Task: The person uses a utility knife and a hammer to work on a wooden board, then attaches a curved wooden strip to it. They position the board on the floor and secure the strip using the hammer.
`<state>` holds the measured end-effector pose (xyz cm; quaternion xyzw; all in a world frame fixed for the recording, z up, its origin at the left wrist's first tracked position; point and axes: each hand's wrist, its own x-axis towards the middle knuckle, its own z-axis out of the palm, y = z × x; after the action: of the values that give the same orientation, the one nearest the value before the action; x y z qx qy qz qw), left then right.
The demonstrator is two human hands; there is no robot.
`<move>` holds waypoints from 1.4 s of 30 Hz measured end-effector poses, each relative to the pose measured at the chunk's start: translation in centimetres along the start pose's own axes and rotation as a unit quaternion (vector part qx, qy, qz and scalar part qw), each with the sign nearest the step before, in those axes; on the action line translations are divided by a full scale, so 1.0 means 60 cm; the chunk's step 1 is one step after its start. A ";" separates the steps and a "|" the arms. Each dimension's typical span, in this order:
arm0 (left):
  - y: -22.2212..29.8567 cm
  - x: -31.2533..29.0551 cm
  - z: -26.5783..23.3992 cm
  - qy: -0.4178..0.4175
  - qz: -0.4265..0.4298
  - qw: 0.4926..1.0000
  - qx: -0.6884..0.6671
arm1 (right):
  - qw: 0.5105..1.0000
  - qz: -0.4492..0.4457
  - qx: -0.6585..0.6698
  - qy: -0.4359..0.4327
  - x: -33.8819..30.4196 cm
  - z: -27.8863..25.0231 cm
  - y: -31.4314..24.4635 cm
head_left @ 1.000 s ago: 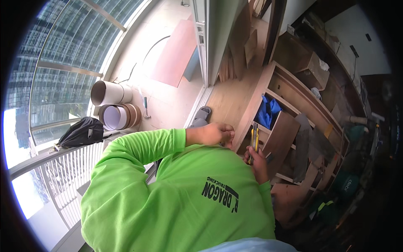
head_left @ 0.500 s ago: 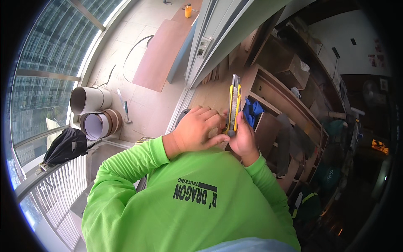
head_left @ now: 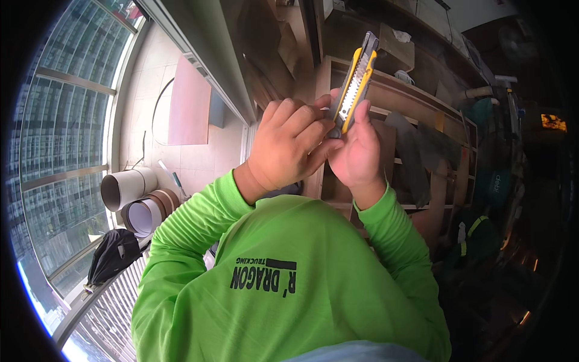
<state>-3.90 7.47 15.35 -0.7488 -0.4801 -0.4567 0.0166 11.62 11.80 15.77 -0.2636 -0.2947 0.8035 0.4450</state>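
A yellow and grey utility knife points up and away from me, its metal tip end uppermost. My right hand is closed round its lower part, the thumb along the right side and the fingers partly hidden behind it. Curled in from the left, my left hand pinches the knife's bottom end between thumb and fingers. Whether any blade sticks out past the tip is hard to make out.
Wooden cabinet frames with strips lie beyond my hands on the right. A door frame stands left of them. Further left are rolled sheets, a pinkish board, a black bag and a white railing.
Both hands have risen higher in the view with the knife, which now tilts more to the right. The head view has turned, so the door frame and rolls sit elsewhere.
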 end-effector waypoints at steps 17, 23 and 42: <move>0.155 0.059 0.096 0.014 -0.097 0.985 -0.141 | 0.994 -0.076 0.068 -0.031 -0.136 -0.095 -0.063; 0.167 0.056 0.094 -0.003 -0.110 0.987 -0.115 | 0.993 -0.067 0.064 -0.079 -0.162 -0.110 -0.058; 0.174 0.047 0.092 -0.005 -0.138 0.982 -0.131 | 0.997 -0.052 0.028 -0.040 -0.168 -0.105 -0.057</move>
<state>7.78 6.43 18.43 -0.6732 -0.5153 -0.5096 -0.1469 22.56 6.01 15.48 -0.2030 -0.3026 0.7974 0.4811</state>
